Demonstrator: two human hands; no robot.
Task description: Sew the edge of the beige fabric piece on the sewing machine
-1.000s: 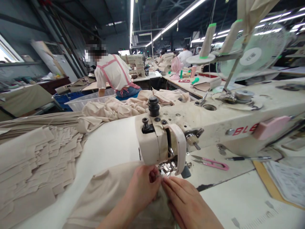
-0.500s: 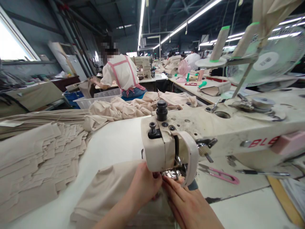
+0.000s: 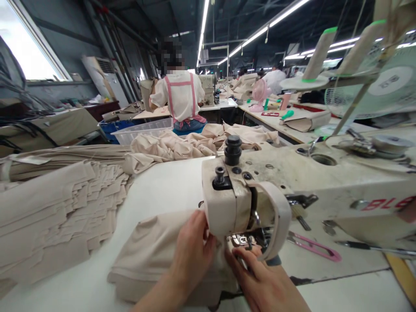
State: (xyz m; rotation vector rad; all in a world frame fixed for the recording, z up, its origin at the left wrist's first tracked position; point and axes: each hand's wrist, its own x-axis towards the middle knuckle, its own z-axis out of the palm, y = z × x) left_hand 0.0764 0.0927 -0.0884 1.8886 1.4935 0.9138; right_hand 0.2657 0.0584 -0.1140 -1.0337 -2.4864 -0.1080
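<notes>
A cream sewing machine [image 3: 292, 190] stands in front of me, its head over the presser foot [image 3: 242, 239]. A folded beige fabric piece [image 3: 152, 247] lies under the foot. My left hand [image 3: 191, 255] rests flat on the fabric just left of the needle, fingers stretched toward the machine head. My right hand [image 3: 263, 281] lies on the fabric right of the foot, its fingers pointing at the presser foot and pressing the cloth. Neither hand grips anything that I can see.
A stack of cut beige pieces [image 3: 55, 212] lies at the left. Crumpled beige cloth [image 3: 182, 145] is heaped behind the machine. Pink thread snips [image 3: 315, 247] and a pen [image 3: 373, 248] lie under the machine arm. A person in a pink-strapped apron [image 3: 180, 97] sits ahead. Thread cones [image 3: 320, 47] and a fan [image 3: 390, 82] stand at the right.
My view has shifted left and closer. My left hand has spread flatter on the fabric beside the machine head, and my right hand has slid closer under the presser foot.
</notes>
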